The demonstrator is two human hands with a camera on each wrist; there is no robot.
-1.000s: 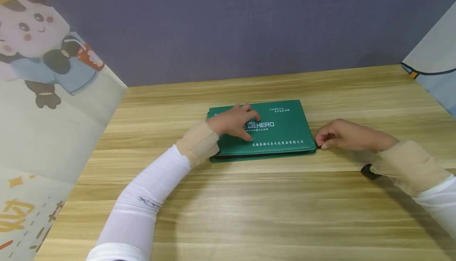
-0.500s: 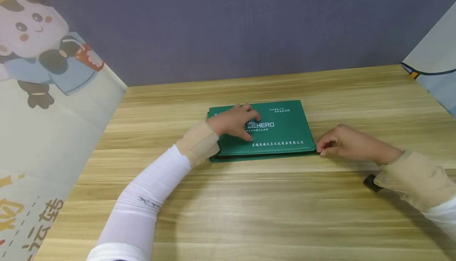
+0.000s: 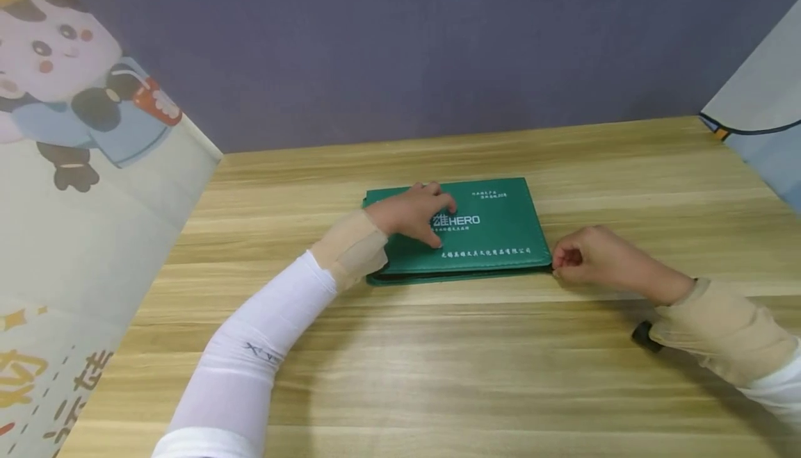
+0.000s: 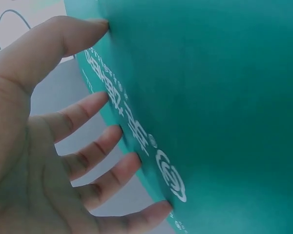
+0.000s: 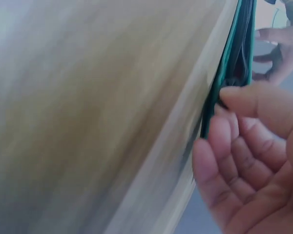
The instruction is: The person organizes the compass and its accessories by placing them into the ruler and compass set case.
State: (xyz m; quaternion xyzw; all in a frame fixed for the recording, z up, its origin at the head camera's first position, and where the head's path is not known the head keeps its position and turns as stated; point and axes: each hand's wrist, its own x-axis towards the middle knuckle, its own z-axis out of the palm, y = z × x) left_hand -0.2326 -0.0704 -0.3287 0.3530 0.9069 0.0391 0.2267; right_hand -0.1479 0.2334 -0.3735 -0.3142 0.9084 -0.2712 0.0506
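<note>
A green zip case (image 3: pixel 494 229) with white lettering, including "HERO", lies flat on the table. My left hand (image 3: pixel 414 213) rests on its cover with fingertips and thumb spread; the left wrist view shows them touching the green surface (image 4: pixel 224 97). At the near right corner, my right hand (image 3: pixel 601 256) pinches a small dark zipper pull (image 5: pixel 224 103) between thumb and forefinger, mostly hidden by the fingertips. A dark gap runs along the near side of the case, between its two green edges.
The wood-grain table (image 3: pixel 450 367) meets a dark blue-grey panel (image 3: pixel 438 48) at the back. A printed cartoon panel (image 3: pixel 94 201) borders the left side. Dark cord (image 3: pixel 760 131) edges a pale panel at the back right.
My right hand has shifted a little towards the near side, round the right corner of the case, still pinching the zipper pull. The left hand and the case stay put.
</note>
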